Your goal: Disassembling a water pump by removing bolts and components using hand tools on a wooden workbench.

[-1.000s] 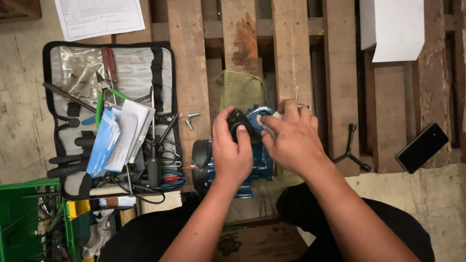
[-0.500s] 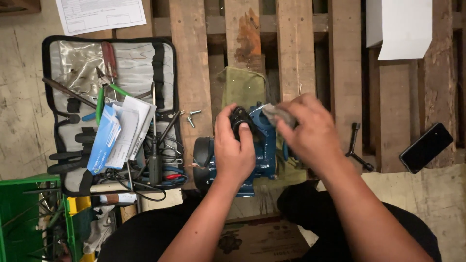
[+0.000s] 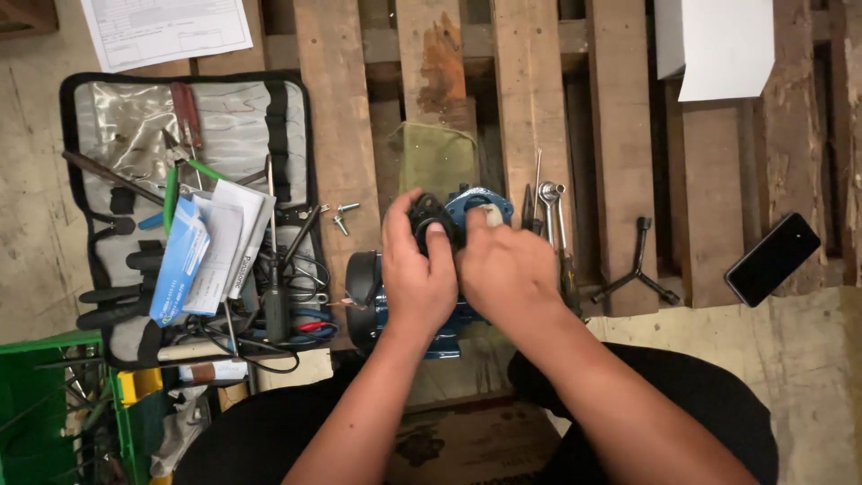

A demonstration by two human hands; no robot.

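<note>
At frame centre we close our left hand (image 3: 417,274) around a black cap (image 3: 429,223) on the blue motor (image 3: 409,310); our right hand (image 3: 507,274) presses fingers on its blue top. Wrenches (image 3: 549,211) lie just right, a tool roll (image 3: 189,207) left.

The blue metal motor housing (image 3: 467,310) carries a black round plastic cap (image 3: 429,224). Behind it lies an olive-green cloth pad (image 3: 437,157) on the brown slatted wooden pallet (image 3: 337,117). The grey-lined tool roll with black edging (image 3: 193,135) holds a red-handled screwdriver (image 3: 186,112). A white card sheet (image 3: 718,45), a black flat phone (image 3: 772,259), and a bright green plastic crate (image 3: 36,404) lie around.
</note>
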